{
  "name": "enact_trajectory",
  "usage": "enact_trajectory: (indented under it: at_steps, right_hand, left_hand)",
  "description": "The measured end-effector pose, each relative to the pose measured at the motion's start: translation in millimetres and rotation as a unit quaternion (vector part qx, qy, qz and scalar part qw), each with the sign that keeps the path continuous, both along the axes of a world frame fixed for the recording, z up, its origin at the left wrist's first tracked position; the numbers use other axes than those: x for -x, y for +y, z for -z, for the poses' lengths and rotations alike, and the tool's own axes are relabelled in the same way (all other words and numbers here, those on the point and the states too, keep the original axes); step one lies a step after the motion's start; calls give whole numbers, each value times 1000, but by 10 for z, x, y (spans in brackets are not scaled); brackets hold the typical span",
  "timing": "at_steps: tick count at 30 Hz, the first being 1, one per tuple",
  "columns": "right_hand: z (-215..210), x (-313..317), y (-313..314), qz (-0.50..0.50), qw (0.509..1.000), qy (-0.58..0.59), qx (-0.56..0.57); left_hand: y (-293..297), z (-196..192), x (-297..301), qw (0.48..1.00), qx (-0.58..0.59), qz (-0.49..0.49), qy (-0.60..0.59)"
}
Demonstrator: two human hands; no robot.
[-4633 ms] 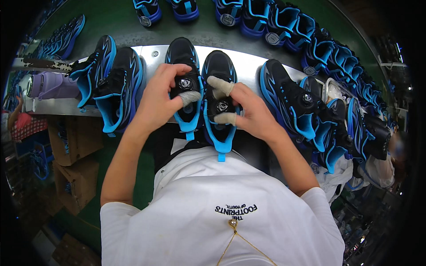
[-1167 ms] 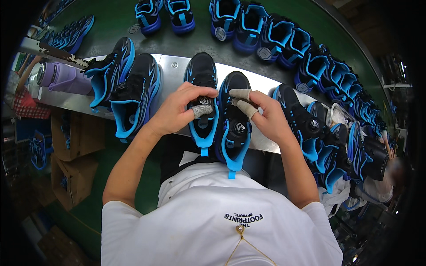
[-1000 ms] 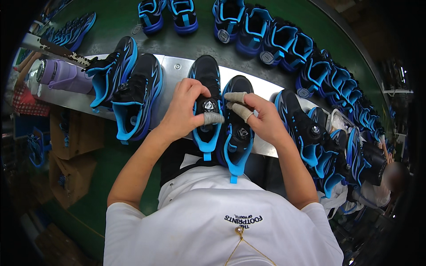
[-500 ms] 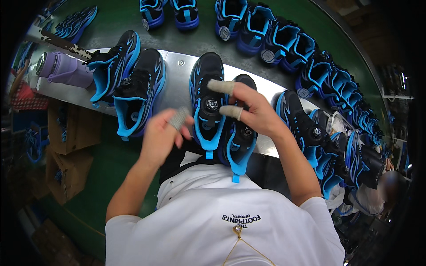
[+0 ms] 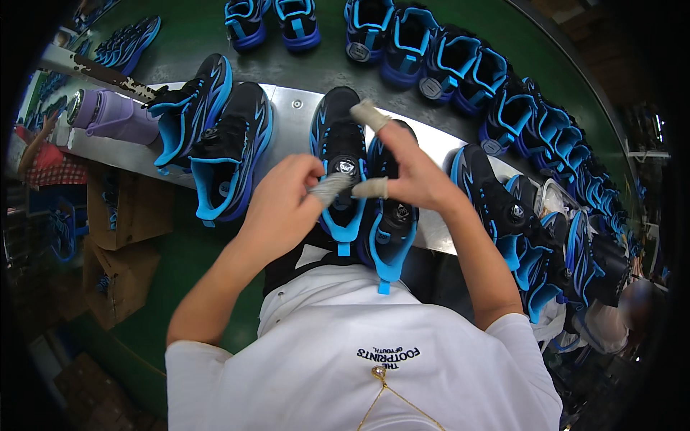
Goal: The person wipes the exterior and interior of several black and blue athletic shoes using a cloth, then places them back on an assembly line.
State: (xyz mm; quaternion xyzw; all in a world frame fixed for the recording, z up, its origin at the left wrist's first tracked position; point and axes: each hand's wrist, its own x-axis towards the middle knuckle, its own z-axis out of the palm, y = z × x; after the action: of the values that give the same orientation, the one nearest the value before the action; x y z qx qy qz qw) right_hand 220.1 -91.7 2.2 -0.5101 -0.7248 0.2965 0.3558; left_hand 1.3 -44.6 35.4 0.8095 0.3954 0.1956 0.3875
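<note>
Two black-and-blue sneakers stand side by side in front of me, toes away, heels over the bench edge. Over the left sneaker [image 5: 338, 115], my left hand [image 5: 284, 205] has its fingers curled; its tape-wrapped thumb lies just below the round dial on the tongue. Whether anything is between those fingers is hidden. My right hand [image 5: 413, 172] is open above the right sneaker [image 5: 389, 267], holding nothing. Its thumb and forefinger, in pale finger covers, are spread apart near both shoes.
Another pair of sneakers [image 5: 248, 136] stands to the left, beside a purple bottle [image 5: 118, 117]. More sneakers [image 5: 471, 176] crowd the right side. Beyond the metal bench [image 5: 293, 118], a curved row of sneakers [image 5: 453, 61] stands on the green surface. Cardboard boxes [image 5: 136, 208] sit lower left.
My left hand has moved up and right, bringing its thumb onto the left sneaker near the dial. My right hand has spread its thumb and forefinger wider.
</note>
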Motion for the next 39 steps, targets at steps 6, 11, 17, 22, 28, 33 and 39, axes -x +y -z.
enact_trajectory:
  at_steps: [6, 11, 17, 22, 28, 33, 39]
  right_hand:
    - [24, 122, 2, 15, 999, 8, 45]
    - [150, 191, -52, 36, 999, -6, 23]
    - [115, 177, -28, 39, 997, 12, 69]
    - [-72, 19, -24, -12, 978, 117, 172]
    - [49, 212, 8, 55, 991, 63, 100]
    - [46, 360, -36, 97, 991, -30, 86]
    - [-154, -234, 207, 154, 980, 35, 122]
  left_hand:
    - [322, -37, -363, 948, -73, 143, 276]
    - [391, 99, -321, 932, -159, 225, 235]
    - [458, -28, -294, 938, -91, 236, 237]
    - [186, 225, 44, 993, -72, 90, -30]
    - [276, 257, 96, 991, 12, 129, -37]
    - [178, 258, 90, 989, 26, 128, -65]
    - [-506, -39, 187, 985, -98, 140, 7]
